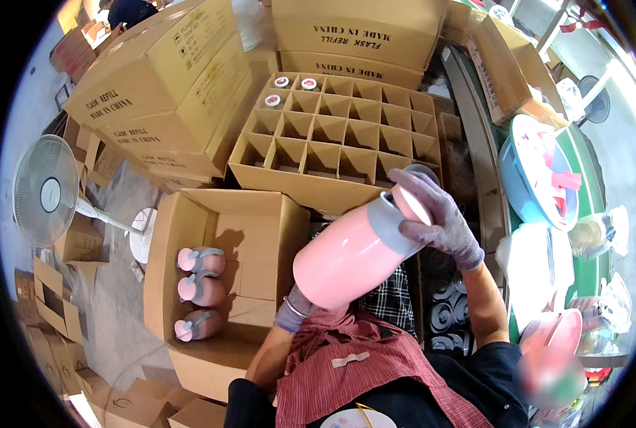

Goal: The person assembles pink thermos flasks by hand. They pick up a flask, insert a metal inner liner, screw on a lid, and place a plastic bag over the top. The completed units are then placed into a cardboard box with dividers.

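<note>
The pink vacuum flask [346, 257] is held in both gloved hands in front of the person's torso, tilted, its base toward the lower left and its grey collar [391, 222] toward the upper right. The right hand [443, 217] is at the top end; its grip is pinching the pink lid [411, 205], thumb close to the collar and fingers over the lid's far side. The left hand [294, 308] is at the base; its fingers are hidden behind the body, so the state of that grip cannot be told.

Below and left of the flask stands an open carton [243, 242], with three smaller-looking pink flasks [202, 291] in a row along its left side, each with a grey handle. Beyond the flask is a partitioned carton [296, 187]; three white-capped items [273, 100] occupy compartments at its far left corner. Stacked closed cartons [143, 93] stand to the left, near a standing fan [49, 194]. At right, a blue basin [516, 182] containing pink and red pieces rests on a green surface [593, 189]. Grey curved parts [446, 314] lie beside the right forearm.
</note>
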{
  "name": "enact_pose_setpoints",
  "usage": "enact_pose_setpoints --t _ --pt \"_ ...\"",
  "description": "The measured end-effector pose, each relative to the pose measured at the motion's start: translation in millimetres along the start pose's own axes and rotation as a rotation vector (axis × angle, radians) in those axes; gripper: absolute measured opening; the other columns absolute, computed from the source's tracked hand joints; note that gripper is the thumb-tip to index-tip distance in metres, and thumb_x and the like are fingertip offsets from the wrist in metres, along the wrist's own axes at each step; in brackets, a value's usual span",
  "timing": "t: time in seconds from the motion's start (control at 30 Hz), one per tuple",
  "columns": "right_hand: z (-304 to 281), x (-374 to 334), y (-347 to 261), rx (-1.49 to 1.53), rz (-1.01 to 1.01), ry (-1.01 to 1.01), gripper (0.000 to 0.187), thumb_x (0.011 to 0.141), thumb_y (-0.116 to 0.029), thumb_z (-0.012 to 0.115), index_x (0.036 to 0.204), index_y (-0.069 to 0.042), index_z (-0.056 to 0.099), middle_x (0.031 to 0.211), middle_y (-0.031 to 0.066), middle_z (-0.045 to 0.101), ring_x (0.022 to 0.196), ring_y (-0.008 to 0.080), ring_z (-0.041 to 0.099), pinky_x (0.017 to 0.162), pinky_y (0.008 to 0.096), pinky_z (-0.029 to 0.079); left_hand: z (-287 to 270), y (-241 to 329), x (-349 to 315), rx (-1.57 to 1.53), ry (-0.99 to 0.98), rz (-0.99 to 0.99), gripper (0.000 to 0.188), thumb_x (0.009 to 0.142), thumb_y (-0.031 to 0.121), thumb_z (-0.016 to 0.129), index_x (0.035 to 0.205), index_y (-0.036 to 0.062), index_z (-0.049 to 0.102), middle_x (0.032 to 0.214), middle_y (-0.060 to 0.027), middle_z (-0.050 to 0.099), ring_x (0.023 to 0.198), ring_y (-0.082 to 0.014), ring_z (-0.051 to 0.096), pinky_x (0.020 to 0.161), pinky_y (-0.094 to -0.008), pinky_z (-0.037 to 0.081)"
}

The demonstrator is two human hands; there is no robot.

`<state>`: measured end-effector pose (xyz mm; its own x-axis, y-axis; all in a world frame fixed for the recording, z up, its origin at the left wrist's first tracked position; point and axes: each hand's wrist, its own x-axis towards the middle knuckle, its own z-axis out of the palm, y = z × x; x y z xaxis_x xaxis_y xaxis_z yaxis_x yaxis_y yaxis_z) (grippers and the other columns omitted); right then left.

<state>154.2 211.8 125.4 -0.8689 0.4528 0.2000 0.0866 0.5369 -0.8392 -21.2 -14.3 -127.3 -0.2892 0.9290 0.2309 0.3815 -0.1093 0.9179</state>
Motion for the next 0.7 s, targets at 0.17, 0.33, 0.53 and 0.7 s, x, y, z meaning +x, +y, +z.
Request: enact_pose_setpoints --t 0.17,0.33,0.53,0.7 --pt "8 -27 18 0.066 -0.015 0.067 0.095 0.075 -0.037 0.073 0.149 0.002 0.029 0.149 0.0201 0.034 0.141 0.0308 0.03 0.117 0.0406 0.02 -44 -13 25 0.112 0.146 -0.038 0.055 0.089 0.025 0.065 0.139 0.009 0.048 0.139 -0.0135 0.052 0.129 -0.0282 0.048 0.109 -0.0398 0.039" --pt "96 -113 71 0.299 0.085 0.129 0.11 0.086 -0.03 0.07 0.151 0.0 -0.014 0.16 0.023 -0.003 0.149 0.0297 0.005 0.119 0.0394 0.004 -140 17 118 0.1 -0.371 0.036 0.058 0.088 0.023 0.067 0.14 0.0079 0.048 0.145 -0.0125 0.047 0.134 -0.0267 0.043 0.109 -0.038 0.039" --pt "130 -154 84 -0.298 0.239 -0.278 0.057 0.086 -0.023 0.073 0.133 -0.002 0.048 0.113 0.0238 0.062 0.101 0.0309 0.065 0.086 0.0382 0.051 -66 61 183 -0.004 -1.036 0.073 0.07 0.077 0.017 0.075 0.143 0.0206 0.05 0.154 -0.0121 0.034 0.138 -0.028 0.037 0.111 -0.0384 0.033" --pt "67 -111 134 -0.379 0.12 0.028 0.02 0.088 -0.027 0.068 0.097 -0.01 0.068 0.082 0.0114 0.067 0.075 0.0312 0.067 0.068 0.0378 0.055 -12 49 169 0.347 -1.122 0.179 0.059 0.074 0.031 0.077 0.127 0.0125 0.061 0.118 -0.0143 0.064 0.108 -0.0317 0.062 0.096 -0.0395 0.047"
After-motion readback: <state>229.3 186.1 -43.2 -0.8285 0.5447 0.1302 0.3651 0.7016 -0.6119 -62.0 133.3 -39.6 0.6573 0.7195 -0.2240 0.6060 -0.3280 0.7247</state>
